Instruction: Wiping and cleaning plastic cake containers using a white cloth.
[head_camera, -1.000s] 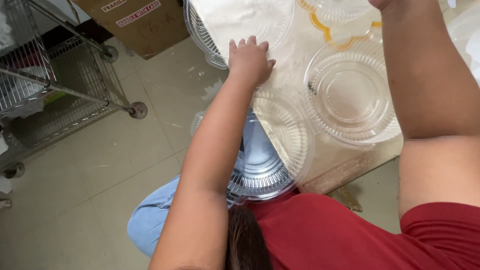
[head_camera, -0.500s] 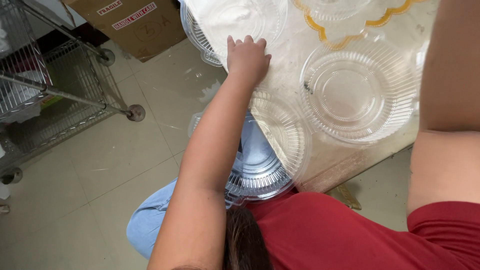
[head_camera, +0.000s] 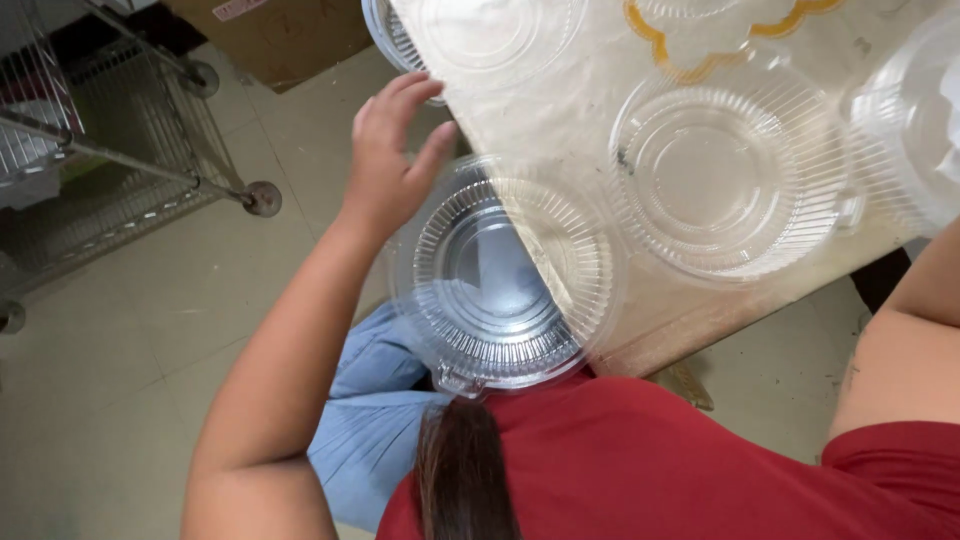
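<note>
Tiled floor (head_camera: 130, 400) and a pale worktop (head_camera: 570, 110) seen from above — clear plastic lids spread across it.

At the far left stands a wire cart (head_camera: 90, 150) on wheels. The left hand (head_camera: 390, 160) has its fingers spread apart, thumb against the rim of a round ribbed clear lid (head_camera: 505, 275) that overhangs the worktop's near edge. To its right lies a second clear lid (head_camera: 730, 175) — flat on the worktop. The right hand is out of view; only the arm shows.

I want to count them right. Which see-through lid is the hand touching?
The left hand touches the clear lid that sticks out over the table edge; the others lie fully on the table, away from it.
</note>
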